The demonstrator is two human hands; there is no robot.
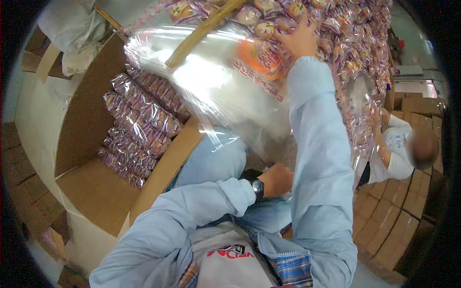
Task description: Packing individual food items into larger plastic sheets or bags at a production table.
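My right hand (300, 39) reaches forward with thumb and fingers apart, over a heap of individually wrapped pastries (345, 43) in clear and purple film. One wrapped pastry (264, 30) lies just beside its thumb. Below that hand spreads a large clear plastic bag (209, 86) with orange and red printing, hanging down over my knee. My left hand (277, 180), with a watch at the wrist, is low in front of my lap. Its fingers are hidden behind my right sleeve, so whether it grips the bag's lower part is not visible.
An open cardboard carton (84, 118) at my left holds packed rows of wrapped pastries (140, 122). A wooden stick (201, 36) lies across the bag's top. At right, a co-worker (390, 144) handles clear bags. Stacked cartons (389, 219) stand behind that person.
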